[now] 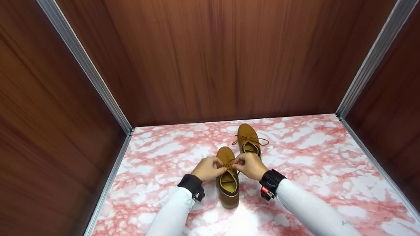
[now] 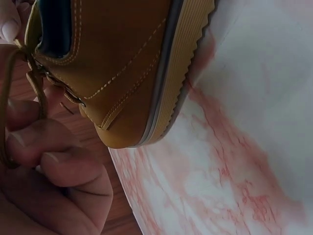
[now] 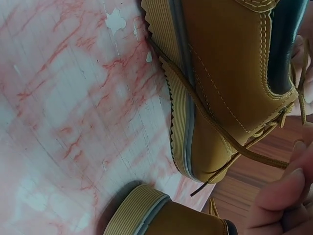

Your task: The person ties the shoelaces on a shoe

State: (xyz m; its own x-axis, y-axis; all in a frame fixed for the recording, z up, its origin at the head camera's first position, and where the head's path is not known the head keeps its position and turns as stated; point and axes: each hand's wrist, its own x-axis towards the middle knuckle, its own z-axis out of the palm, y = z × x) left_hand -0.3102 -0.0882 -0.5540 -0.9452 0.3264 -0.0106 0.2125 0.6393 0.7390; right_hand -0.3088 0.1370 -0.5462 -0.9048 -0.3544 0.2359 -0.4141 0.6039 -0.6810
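A tan lace-up shoe [image 1: 228, 196] stands on the tabletop, toe pointing away from me. My left hand [image 1: 207, 168] is at the left of its lacing, and a loop of the brown shoelace [image 2: 6, 112] runs between its curled fingers. From the other side my right hand [image 1: 250, 166] pinches the shoelace [image 3: 254, 155] near the tongue. One lace end hangs down the shoe's side in the right wrist view. Just beyond my right hand sits a second tan shoe [image 1: 246, 131], its lace tied in a bow; the hand hides part of its heel.
The tabletop [image 1: 157, 183] has a red and white marbled surface. Brown wood-grain panels [image 1: 210, 59] rise at the back and both sides, joined by grey metal corner strips [image 1: 87, 67].
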